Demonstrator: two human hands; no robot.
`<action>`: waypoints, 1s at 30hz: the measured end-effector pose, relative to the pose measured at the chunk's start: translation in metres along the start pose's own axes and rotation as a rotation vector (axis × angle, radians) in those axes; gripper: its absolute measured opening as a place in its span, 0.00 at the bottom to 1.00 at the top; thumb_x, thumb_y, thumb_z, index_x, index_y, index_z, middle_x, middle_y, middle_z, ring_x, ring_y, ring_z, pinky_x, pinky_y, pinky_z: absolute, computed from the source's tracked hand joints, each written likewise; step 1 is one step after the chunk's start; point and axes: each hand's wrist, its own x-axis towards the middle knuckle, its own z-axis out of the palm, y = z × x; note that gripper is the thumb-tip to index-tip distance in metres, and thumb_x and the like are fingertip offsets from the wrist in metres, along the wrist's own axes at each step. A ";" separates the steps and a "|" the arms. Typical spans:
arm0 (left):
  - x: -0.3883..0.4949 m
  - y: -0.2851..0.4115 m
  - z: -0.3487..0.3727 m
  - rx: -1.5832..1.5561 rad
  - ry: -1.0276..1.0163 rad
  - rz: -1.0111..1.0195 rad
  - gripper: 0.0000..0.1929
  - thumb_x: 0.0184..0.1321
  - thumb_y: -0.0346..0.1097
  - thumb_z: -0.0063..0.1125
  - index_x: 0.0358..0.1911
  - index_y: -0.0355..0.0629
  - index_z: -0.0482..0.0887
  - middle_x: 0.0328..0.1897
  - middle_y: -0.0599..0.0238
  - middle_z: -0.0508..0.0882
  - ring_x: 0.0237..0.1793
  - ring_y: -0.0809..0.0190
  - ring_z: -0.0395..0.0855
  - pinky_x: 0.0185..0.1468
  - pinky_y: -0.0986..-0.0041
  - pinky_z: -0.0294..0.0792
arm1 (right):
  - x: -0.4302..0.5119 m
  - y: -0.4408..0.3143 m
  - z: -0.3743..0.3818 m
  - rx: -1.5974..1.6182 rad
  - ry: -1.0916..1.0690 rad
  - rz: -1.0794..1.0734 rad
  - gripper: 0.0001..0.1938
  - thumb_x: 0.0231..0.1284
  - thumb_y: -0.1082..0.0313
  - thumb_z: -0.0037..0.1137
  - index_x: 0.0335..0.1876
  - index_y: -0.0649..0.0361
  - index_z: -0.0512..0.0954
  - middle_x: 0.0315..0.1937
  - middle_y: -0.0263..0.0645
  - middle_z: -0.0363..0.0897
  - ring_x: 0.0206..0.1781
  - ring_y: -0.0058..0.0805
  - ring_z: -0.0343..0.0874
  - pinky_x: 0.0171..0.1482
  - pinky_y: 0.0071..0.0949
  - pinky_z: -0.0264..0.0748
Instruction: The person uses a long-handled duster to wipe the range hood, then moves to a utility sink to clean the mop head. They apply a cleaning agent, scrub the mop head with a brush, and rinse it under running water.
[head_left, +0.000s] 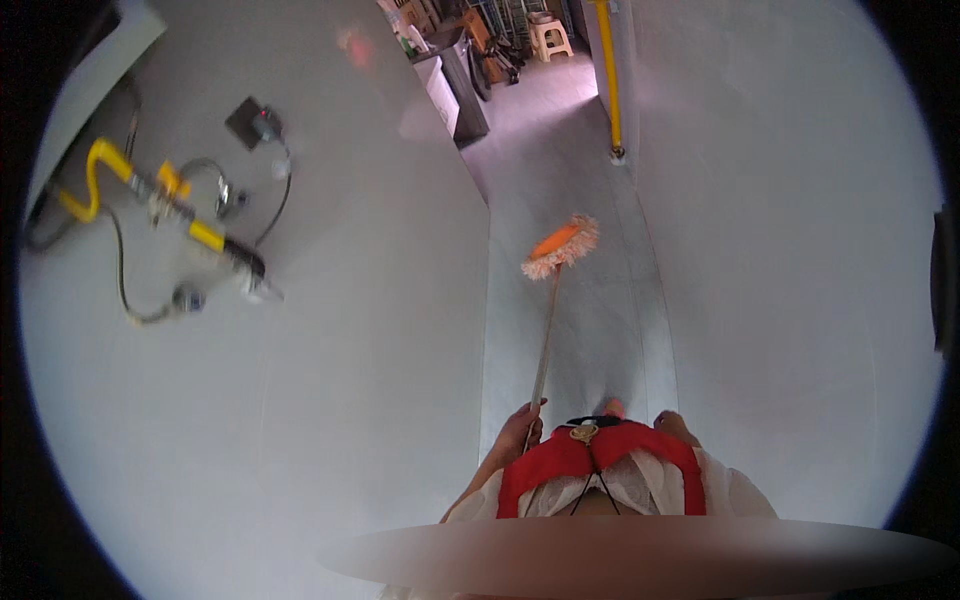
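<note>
My left hand (517, 431) is wrapped around the light-coloured pole (546, 345) of a mop or long-handled duster. The pole slants up and away to an orange head (559, 244) edged with pale, peach-coloured chenille tufts. Whether that head touches the grey floor (577, 330) or hangs above it, I cannot tell. On the right, my right hand (677, 427) shows only in part beside the red apron (570, 461); its fingers are mostly hidden, and nothing is seen in it.
White walls enclose a narrow passage. On the left wall are a yellow gas pipe (206, 234), hoses, valves and a plugged-in cord (286, 187). Farther along stand a dark front-loading appliance (457, 90) and a cream plastic stool (551, 37). A yellow vertical pipe (609, 75) lines the right side.
</note>
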 end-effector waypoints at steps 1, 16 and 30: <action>0.013 0.023 0.002 0.003 -0.026 0.023 0.20 0.67 0.48 0.44 0.58 0.47 0.68 0.16 0.73 0.67 0.13 0.71 0.60 0.18 0.79 0.55 | 0.040 -0.014 -0.019 -0.015 -0.024 -0.068 0.13 0.54 0.62 0.48 0.34 0.65 0.78 0.33 0.53 0.79 0.39 0.51 0.78 0.44 0.42 0.75; 0.258 0.323 -0.068 -0.230 -0.047 0.095 0.20 0.66 0.45 0.44 0.58 0.46 0.67 0.14 0.72 0.66 0.10 0.71 0.59 0.14 0.78 0.51 | 0.371 -0.142 -0.127 -0.071 -0.057 -0.028 0.11 0.54 0.63 0.48 0.30 0.63 0.78 0.29 0.52 0.79 0.34 0.49 0.79 0.41 0.43 0.75; 0.471 0.554 -0.091 -0.162 0.025 0.176 0.19 0.66 0.45 0.45 0.57 0.45 0.69 0.14 0.73 0.66 0.10 0.72 0.60 0.13 0.79 0.51 | 0.673 -0.123 -0.145 -0.100 -0.181 -0.118 0.14 0.53 0.59 0.49 0.32 0.62 0.79 0.31 0.48 0.80 0.39 0.49 0.79 0.45 0.42 0.75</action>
